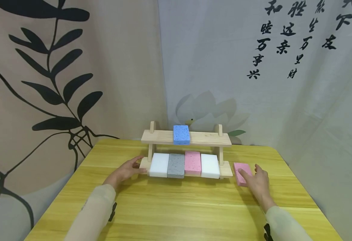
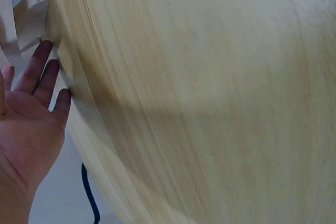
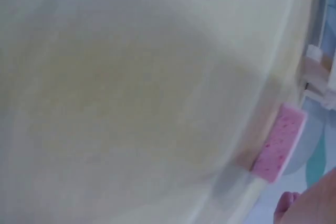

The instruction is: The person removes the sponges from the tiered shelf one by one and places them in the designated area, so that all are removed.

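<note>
The left hand (image 1: pixel 129 170), fingers loosely spread, gripped nothing at the wooden rack (image 1: pixel 160 137); the right hand (image 1: pixel 260 184), thumb and fingers parted, overlapped the nearby pink sponge (image 1: pixel 240 178), contact unclear.

Soft light casts faint shadows on the table (image 1: pixel 176 207), with the right wrist view blurred.

I'm seeing a draped corner, home or studio unclear; leaf-printed cloth (image 1: pixel 127 73) and calligraphy cloth (image 1: pixel 212 50) are hanging behind a wood-grain table (image 1: pixel 182 211).
</note>
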Tool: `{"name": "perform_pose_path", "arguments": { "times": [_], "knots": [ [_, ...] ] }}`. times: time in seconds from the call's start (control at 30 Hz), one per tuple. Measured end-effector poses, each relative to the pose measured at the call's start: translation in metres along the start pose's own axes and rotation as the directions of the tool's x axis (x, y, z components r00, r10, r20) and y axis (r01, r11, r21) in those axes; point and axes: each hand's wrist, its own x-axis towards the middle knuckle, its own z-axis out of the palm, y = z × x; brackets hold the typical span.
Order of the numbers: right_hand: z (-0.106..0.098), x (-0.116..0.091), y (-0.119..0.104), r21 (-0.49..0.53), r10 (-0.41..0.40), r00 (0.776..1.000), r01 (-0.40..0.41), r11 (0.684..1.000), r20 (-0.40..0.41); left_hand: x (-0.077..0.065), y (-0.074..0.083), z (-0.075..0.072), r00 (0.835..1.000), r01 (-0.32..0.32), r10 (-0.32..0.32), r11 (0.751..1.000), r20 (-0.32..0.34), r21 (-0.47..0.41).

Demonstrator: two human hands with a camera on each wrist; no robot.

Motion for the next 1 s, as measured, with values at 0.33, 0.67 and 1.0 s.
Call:
{"name": "perform_pose_path", "arguments": {
  "times": [0.33,0.67,1.0],
  "knots": [
    [0.021,0.004,-0.047,0.113,-0.120,0.985,0.134,0.985,-0.124,0.002,-0.003,-0.001,1.000,-0.003,0.003,1.000,-0.007,-0.013],
    [0.054,0.006,-0.108,0.154,-0.196,0.971,0.217,0.964,-0.140,0.003,-0.003,-0.001,1.000,0.011,-0.011,1.000,-0.005,-0.010],
    [0.091,0.007,-0.158,0.184,-0.240,0.963,0.260,0.948,-0.126,0.001,-0.001,-0.002,1.000,0.007,-0.007,1.000,0.006,0.005]
  ]
}}
